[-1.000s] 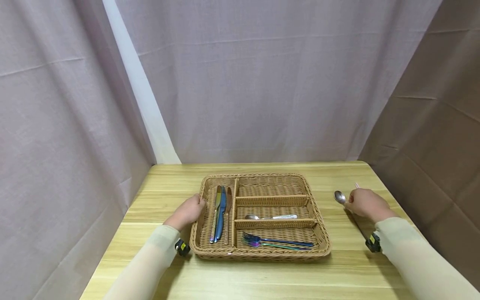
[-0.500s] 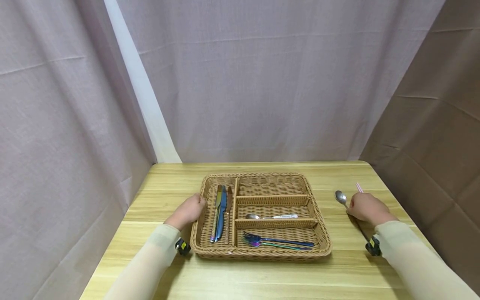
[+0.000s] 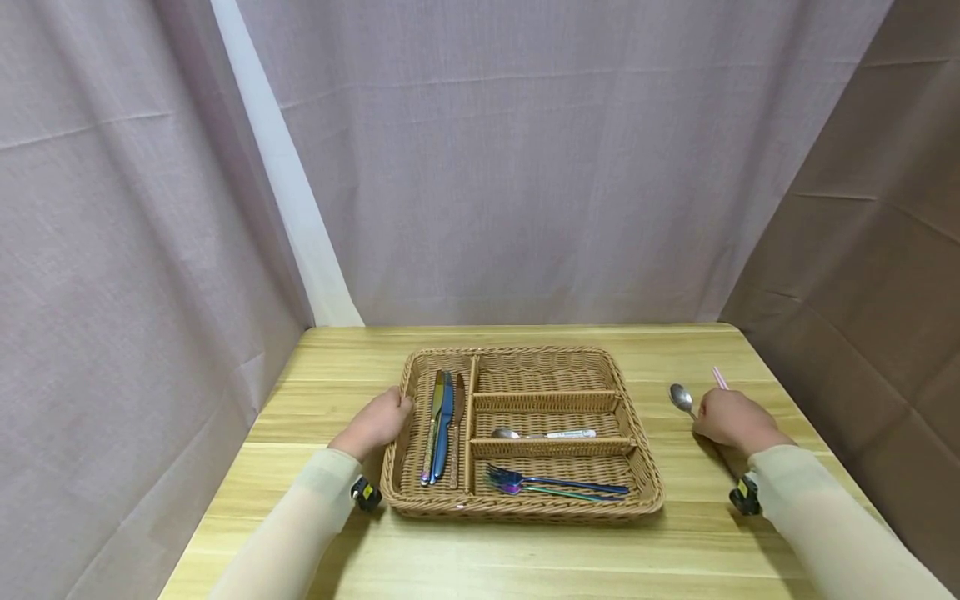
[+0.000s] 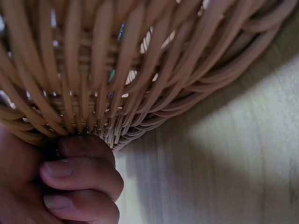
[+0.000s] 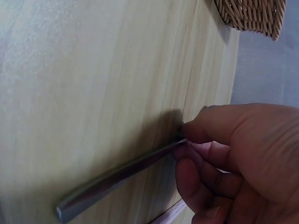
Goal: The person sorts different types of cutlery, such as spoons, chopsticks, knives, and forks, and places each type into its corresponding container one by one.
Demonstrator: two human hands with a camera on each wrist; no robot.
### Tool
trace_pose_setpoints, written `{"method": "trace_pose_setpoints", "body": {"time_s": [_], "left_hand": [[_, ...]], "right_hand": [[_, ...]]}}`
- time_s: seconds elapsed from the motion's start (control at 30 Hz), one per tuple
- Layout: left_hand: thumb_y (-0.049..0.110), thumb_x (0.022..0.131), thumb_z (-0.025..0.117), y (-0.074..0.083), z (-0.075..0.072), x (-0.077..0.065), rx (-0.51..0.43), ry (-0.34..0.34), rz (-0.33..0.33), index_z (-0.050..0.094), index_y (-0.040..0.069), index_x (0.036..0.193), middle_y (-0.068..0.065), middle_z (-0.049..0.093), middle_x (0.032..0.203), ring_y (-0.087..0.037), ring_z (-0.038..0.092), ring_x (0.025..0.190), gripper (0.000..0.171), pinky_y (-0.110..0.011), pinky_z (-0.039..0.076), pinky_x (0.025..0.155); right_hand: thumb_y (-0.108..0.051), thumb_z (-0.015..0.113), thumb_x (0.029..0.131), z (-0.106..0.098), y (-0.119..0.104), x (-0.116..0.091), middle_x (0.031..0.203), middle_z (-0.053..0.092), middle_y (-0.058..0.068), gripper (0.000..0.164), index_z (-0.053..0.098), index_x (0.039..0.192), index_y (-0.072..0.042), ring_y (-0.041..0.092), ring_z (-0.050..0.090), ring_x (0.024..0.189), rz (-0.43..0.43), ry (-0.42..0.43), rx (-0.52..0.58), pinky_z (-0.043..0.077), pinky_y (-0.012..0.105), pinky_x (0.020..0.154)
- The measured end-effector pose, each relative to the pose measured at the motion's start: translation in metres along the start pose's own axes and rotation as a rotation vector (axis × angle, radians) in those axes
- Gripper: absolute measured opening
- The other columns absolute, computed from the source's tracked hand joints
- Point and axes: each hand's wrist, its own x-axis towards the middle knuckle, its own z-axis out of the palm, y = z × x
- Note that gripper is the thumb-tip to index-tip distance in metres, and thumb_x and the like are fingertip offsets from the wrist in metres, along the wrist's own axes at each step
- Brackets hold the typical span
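My left hand (image 3: pixel 377 421) grips the left rim of a brown wicker cutlery tray (image 3: pixel 525 507), its fingers curled against the woven side in the left wrist view. Near the table's right side, my right hand (image 3: pixel 738 418) pinches a metal spoon (image 3: pixel 681 397) between thumb and fingers. The spoon's bowl points away from me, and its handle (image 5: pixel 117 179) slants down close over the table in the right wrist view. A pair of pink sticks, probably chopsticks (image 3: pixel 720 378), lies beyond the right hand, partly hidden by it.
The tray's left compartment holds several table knives (image 3: pixel 445 429). A spoon with a white handle (image 3: pixel 570 434) lies in the middle right compartment, and dark blue and rainbow forks (image 3: pixel 555 486) in the front one. Grey curtains (image 3: pixel 525 183) stand behind the wooden table (image 3: pixel 480 554).
My right hand has shifted slightly toward me and to the right, baring more of the pink sticks. The left hand and the tray stay in place.
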Motion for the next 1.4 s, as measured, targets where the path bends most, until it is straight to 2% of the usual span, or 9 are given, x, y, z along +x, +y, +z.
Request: {"method": "trace_pose_setpoints", "body": {"time_s": [0.17,0.37,0.47,0.67,0.77,0.87,1.0,1.23,1.4], "left_hand": [[0.029,0.118,0.037,0.001,-0.001,0.000,0.014,0.010,0.023,0.052,-0.012,0.146,-0.028,0.065,0.136,-0.042,0.062,0.132,0.052,-0.061,0.045,0.118],[0.028,0.117,0.038,0.002,-0.001,0.000,0.015,0.011,0.020,0.055,-0.011,0.140,-0.025,0.066,0.127,-0.037,0.064,0.122,0.048,-0.060,0.048,0.115],[0.029,0.117,0.038,0.002,-0.001,0.000,0.013,0.010,0.020,0.053,-0.011,0.143,-0.026,0.066,0.130,-0.038,0.063,0.124,0.050,-0.060,0.047,0.115],[0.030,0.118,0.037,0.002,-0.002,-0.001,0.006,0.009,0.024,0.047,-0.013,0.152,-0.030,0.062,0.142,-0.043,0.061,0.132,0.056,-0.062,0.045,0.117],[0.030,0.118,0.037,0.001,-0.002,0.000,0.008,0.013,0.026,0.043,-0.015,0.156,-0.035,0.056,0.151,-0.050,0.053,0.143,0.059,-0.063,0.040,0.122],[0.030,0.118,0.037,0.000,-0.002,0.000,0.010,0.014,0.027,0.040,-0.016,0.158,-0.037,0.052,0.154,-0.053,0.049,0.146,0.061,-0.064,0.038,0.123],[0.031,0.118,0.037,-0.001,-0.002,0.001,0.017,0.010,0.023,0.040,-0.015,0.158,-0.036,0.053,0.154,-0.052,0.050,0.146,0.061,-0.063,0.038,0.123],[0.030,0.118,0.037,0.000,-0.002,0.000,0.037,0.007,0.032,0.048,-0.015,0.150,-0.033,0.061,0.144,-0.049,0.058,0.137,0.056,-0.063,0.043,0.119],[0.031,0.118,0.036,-0.001,-0.002,0.001,0.029,-0.005,0.020,0.043,-0.016,0.155,-0.035,0.056,0.151,-0.049,0.055,0.141,0.059,-0.062,0.041,0.121]], "right_hand": [[-0.016,0.068,0.085,0.002,0.000,-0.001,0.064,0.049,-0.001,0.024,0.054,0.067,-0.018,0.020,0.047,0.061,0.007,0.000,0.024,0.036,0.037,0.056],[-0.018,0.071,0.085,0.000,0.000,-0.001,0.066,0.052,0.000,0.023,0.056,0.068,-0.017,0.021,0.049,0.062,0.010,0.006,0.014,0.038,0.038,0.056],[-0.018,0.071,0.085,-0.005,-0.004,0.000,0.067,0.053,0.001,0.022,0.057,0.070,-0.017,0.022,0.050,0.063,0.006,0.018,0.003,0.038,0.039,0.056],[-0.019,0.074,0.085,-0.012,-0.012,0.003,0.066,0.052,-0.001,0.024,0.056,0.070,-0.017,0.020,0.049,0.062,-0.031,0.039,-0.002,0.037,0.037,0.056],[-0.019,0.073,0.086,-0.016,-0.017,0.003,0.067,0.053,-0.001,0.022,0.057,0.071,-0.017,0.020,0.049,0.062,-0.053,0.054,-0.013,0.037,0.036,0.056],[-0.019,0.070,0.088,-0.019,-0.022,0.003,0.067,0.051,-0.001,0.022,0.056,0.071,-0.017,0.019,0.048,0.062,-0.078,0.064,-0.021,0.036,0.036,0.056],[-0.018,0.071,0.088,-0.026,-0.034,0.003,0.066,0.051,-0.002,0.023,0.055,0.071,-0.018,0.019,0.048,0.062,-0.104,0.082,-0.026,0.036,0.035,0.057],[-0.018,0.073,0.088,-0.039,-0.058,0.007,0.068,0.051,-0.002,0.025,0.055,0.071,-0.019,0.019,0.049,0.064,-0.148,0.089,-0.056,0.037,0.036,0.059],[-0.016,0.074,0.081,-0.047,-0.087,0.007,0.068,0.052,-0.003,0.021,0.056,0.071,-0.020,0.019,0.049,0.064,-0.189,0.100,-0.081,0.037,0.036,0.057]]}}
